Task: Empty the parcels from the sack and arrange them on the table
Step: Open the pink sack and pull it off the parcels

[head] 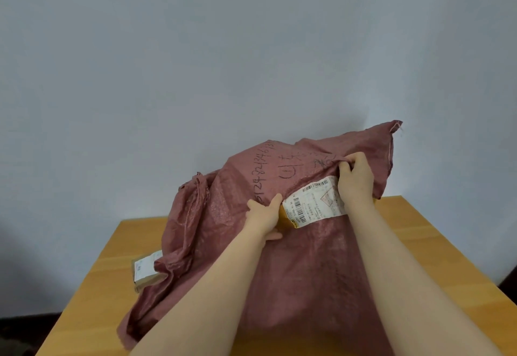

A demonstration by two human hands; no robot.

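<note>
The left forearm (207, 291) and right forearm (397, 266) reached from the lower edge of the view over a reddish-brown woven sack (293, 285), which lay heaped across the middle of the wooden table (425, 232). The left hand (264, 217) gripped the left end of a yellow parcel (284, 215) bearing a white barcoded label (313, 201). The right hand (355, 176), at the label's right end, pinched a fold of the sack's cloth. The hands were apart, with the label between them. The yellow parcel showed among the sack's folds — whether inside its mouth or against its outside could not be told. A cardboard parcel (145, 270) lay near the table's left edge, partly under the sack's bunched cloth. Handwritten digits (263, 171) ran along the sack's upper face — its stitched end (391, 131) rose above the table's far right corner.
</note>
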